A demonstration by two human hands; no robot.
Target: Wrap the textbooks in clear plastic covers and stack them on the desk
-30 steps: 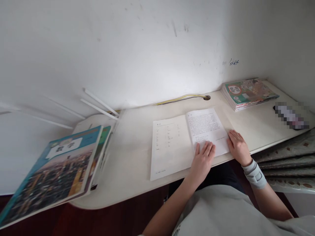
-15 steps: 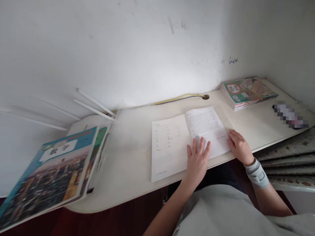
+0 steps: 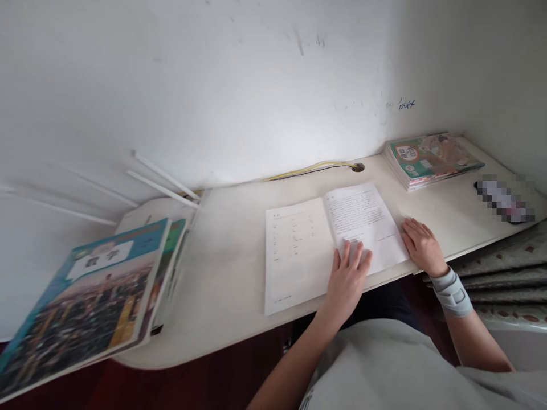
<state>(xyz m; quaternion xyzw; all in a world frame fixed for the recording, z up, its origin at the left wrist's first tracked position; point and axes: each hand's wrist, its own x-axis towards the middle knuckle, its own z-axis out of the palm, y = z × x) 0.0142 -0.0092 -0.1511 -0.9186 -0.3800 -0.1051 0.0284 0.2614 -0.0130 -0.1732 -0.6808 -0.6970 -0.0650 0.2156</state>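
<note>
An open book lies flat near the front edge of the white desk, with printed text on both pages. My left hand rests on the lower part of its right page, fingers spread and nothing held. Just beyond the book's right edge, my right hand lies on the desk with its fingers stretched out, a grey wrist wrap below it.
Several stacked books sit at the back right, with a partly blurred phone beside them. Textbooks fill the left end near white rods. Cables run along the wall to a desk hole.
My right hand has moved slightly right, off the book's edge onto the desk. My left hand has slid a little to the right on the page.
</note>
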